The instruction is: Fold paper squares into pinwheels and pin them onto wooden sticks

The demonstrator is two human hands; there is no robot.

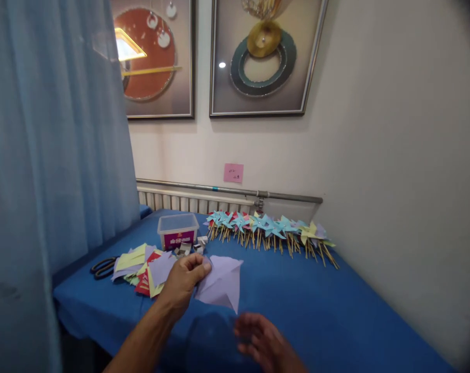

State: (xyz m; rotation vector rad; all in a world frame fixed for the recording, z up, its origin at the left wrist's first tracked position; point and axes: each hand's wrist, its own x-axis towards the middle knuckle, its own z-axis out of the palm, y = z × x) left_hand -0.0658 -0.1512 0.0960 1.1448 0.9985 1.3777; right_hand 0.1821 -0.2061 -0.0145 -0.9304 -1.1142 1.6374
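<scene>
A square of light purple paper (221,280) is pinched at its left edge between the thumb and fingers of my left hand (187,280), above the blue cloth. Slits or creases seem to run inward from its corners. My right hand (261,336) hovers just below the paper's lower right corner, apart from it; its fingers are curled loosely, spread and blurred by motion. Left of my left hand lies a pile of cut paper sheets (131,259) in purple, yellow, red and green. Small grey and white boxes (185,249) stand just beyond my left hand.
Black-handled scissors (102,268) lie at the table's left side. A clear plastic tub (177,226) with a purple label stands behind the pile. Many paper pinwheels (264,225) on sticks lie in a row at the back right. A blue curtain (59,129) hangs at left.
</scene>
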